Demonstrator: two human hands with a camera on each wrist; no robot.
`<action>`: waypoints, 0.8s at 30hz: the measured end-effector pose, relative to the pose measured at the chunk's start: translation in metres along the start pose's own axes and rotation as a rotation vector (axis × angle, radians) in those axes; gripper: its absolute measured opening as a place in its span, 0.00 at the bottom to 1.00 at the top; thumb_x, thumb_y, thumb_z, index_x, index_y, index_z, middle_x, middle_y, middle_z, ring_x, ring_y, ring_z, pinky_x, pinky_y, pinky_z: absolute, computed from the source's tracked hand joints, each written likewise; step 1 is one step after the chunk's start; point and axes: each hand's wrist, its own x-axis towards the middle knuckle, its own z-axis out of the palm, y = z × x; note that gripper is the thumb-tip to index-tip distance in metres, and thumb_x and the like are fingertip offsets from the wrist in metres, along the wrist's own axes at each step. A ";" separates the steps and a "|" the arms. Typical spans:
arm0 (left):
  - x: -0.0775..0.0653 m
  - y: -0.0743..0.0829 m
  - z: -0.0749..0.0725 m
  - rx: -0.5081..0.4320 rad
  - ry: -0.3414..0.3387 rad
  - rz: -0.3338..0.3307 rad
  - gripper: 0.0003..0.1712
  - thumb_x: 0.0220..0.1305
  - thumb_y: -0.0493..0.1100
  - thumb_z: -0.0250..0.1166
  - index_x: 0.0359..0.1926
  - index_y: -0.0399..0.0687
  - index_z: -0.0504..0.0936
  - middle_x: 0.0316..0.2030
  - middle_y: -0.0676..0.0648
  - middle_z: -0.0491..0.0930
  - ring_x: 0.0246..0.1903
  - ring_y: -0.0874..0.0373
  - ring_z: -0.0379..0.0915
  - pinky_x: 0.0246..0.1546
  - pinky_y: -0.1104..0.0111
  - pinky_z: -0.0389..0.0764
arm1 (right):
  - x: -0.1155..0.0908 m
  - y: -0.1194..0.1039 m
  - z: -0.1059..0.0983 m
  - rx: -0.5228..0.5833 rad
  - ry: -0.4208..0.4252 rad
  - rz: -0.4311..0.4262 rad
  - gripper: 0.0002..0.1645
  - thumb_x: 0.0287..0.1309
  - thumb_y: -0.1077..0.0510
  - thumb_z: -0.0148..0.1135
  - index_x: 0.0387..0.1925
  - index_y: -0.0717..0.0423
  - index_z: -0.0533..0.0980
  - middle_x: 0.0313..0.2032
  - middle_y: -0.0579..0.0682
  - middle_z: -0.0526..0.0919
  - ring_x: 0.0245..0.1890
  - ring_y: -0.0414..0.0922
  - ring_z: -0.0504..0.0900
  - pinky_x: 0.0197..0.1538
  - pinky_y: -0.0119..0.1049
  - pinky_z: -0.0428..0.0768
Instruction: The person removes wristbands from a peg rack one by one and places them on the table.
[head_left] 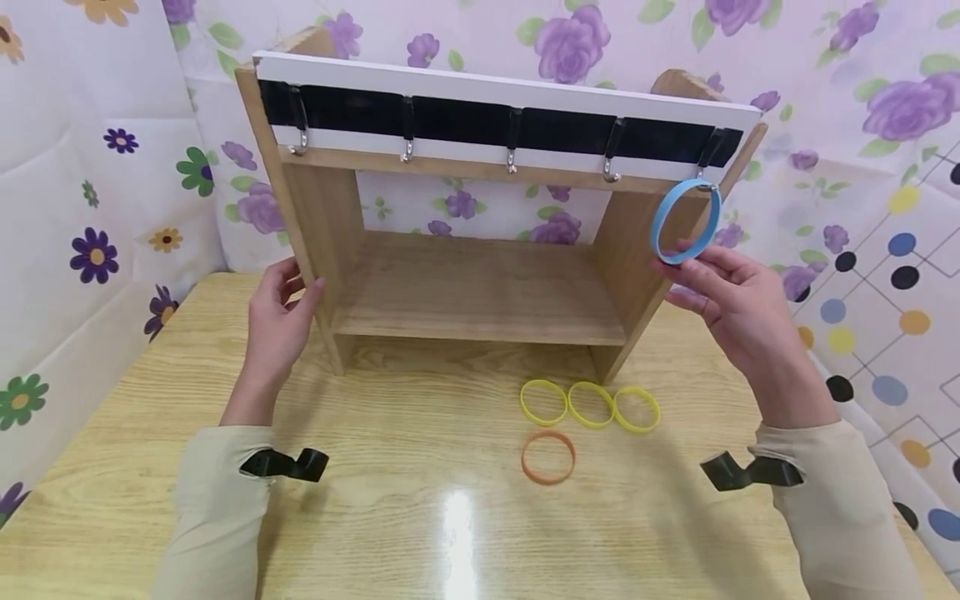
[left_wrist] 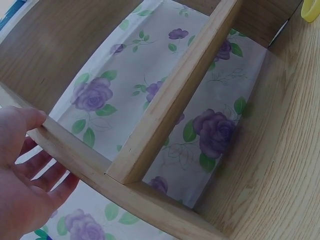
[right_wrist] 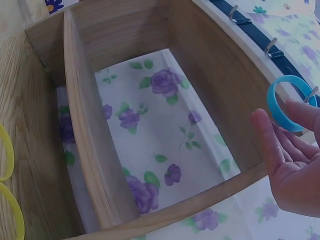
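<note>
My right hand (head_left: pixel 738 300) pinches the lower part of a blue silicone wristband (head_left: pixel 660 221) between thumb and fingers. The top of the band is at the rightmost hook (head_left: pixel 702 172) of the rack, and the hook tip shows within the loop in the right wrist view. On the other side, my left hand (head_left: pixel 279 312) grips the left side panel of a wooden shelf (head_left: pixel 480 283). Its thumb lies on the panel's front edge (left_wrist: pixel 75 157), with the fingers behind it.
Several more hooks (head_left: pixel 512 158) line the black-and-white rack board across the shelf's top. Three yellow wristbands (head_left: pixel 591 425) lie in a row on the wooden table (head_left: pixel 360 517), before the shelf's right side. An orange wristband (head_left: pixel 525 458) lies nearer. Flowered cloth (head_left: pixel 480 33) hangs behind.
</note>
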 end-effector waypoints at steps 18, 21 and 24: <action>-0.001 0.000 0.000 0.003 -0.003 0.003 0.25 0.70 0.38 0.56 0.64 0.34 0.65 0.58 0.41 0.70 0.57 0.54 0.67 0.54 0.69 0.72 | 0.003 -0.016 0.011 0.144 0.035 -0.081 0.11 0.61 0.74 0.56 0.44 0.74 0.78 0.39 0.60 0.85 0.39 0.50 0.86 0.44 0.38 0.81; -0.001 0.000 0.000 0.004 -0.001 0.000 0.25 0.70 0.37 0.56 0.64 0.34 0.65 0.57 0.41 0.70 0.57 0.54 0.67 0.54 0.69 0.72 | 0.002 -0.022 0.014 0.135 0.043 -0.100 0.11 0.61 0.74 0.57 0.45 0.74 0.78 0.38 0.60 0.85 0.39 0.50 0.86 0.43 0.38 0.81; 0.000 -0.001 0.000 0.009 -0.002 -0.007 0.25 0.70 0.38 0.56 0.65 0.34 0.65 0.58 0.41 0.70 0.58 0.54 0.67 0.54 0.69 0.72 | 0.002 -0.026 0.015 0.150 0.037 -0.124 0.11 0.61 0.74 0.56 0.45 0.75 0.78 0.38 0.61 0.85 0.39 0.51 0.86 0.44 0.38 0.81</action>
